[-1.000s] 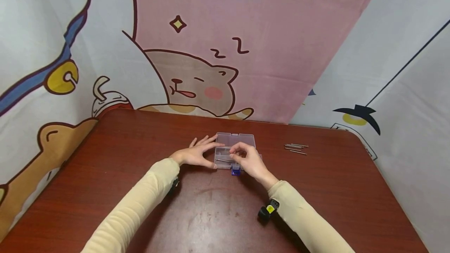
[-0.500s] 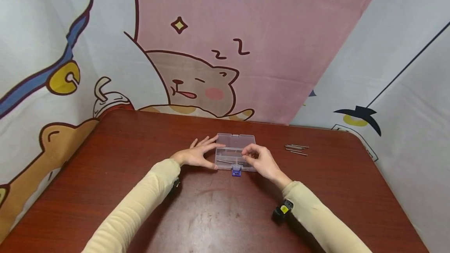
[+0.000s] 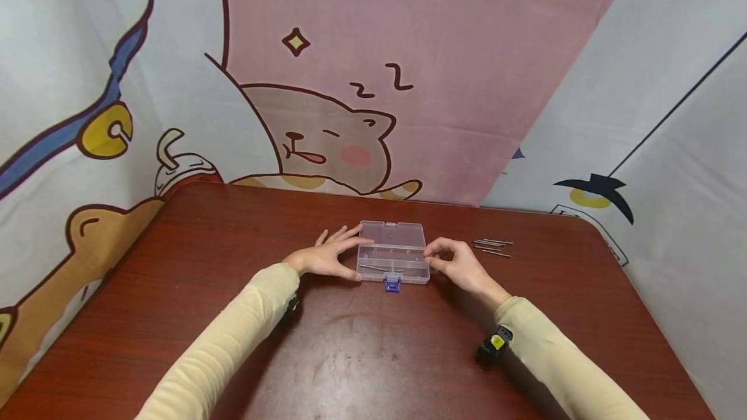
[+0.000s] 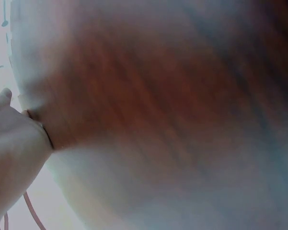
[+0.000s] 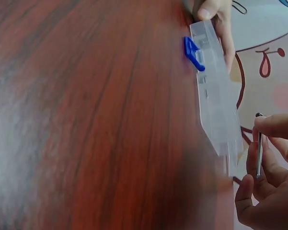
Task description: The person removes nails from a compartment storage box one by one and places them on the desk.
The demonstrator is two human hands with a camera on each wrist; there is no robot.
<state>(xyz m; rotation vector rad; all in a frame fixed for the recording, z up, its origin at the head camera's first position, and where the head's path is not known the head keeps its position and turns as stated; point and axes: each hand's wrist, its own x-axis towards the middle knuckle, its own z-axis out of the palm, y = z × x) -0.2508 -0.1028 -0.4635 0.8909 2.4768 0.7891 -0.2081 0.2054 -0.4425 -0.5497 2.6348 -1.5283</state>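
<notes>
A clear plastic storage box (image 3: 392,253) stands on the table with its lid raised at the back and a blue latch (image 3: 392,286) at the front. Inside its front compartment lies a thin metal nail (image 3: 376,268). My left hand (image 3: 323,256) rests at the box's left end, fingers straight and spread, the thumb touching the front corner. By the box's right end, my right hand (image 3: 461,266) pinches another nail (image 5: 259,148) between thumb and fingers, clearest in the right wrist view. Only part of the left hand (image 4: 14,153) shows in the blurred left wrist view.
Several loose nails (image 3: 492,247) lie on the reddish-brown table (image 3: 350,355) to the right of the box. A cartoon-printed cloth (image 3: 443,83) hangs along the table's back edge.
My right hand has moved rightward from above the middle of the box to its right end, uncovering the compartments. The left hand and the box have stayed in place.
</notes>
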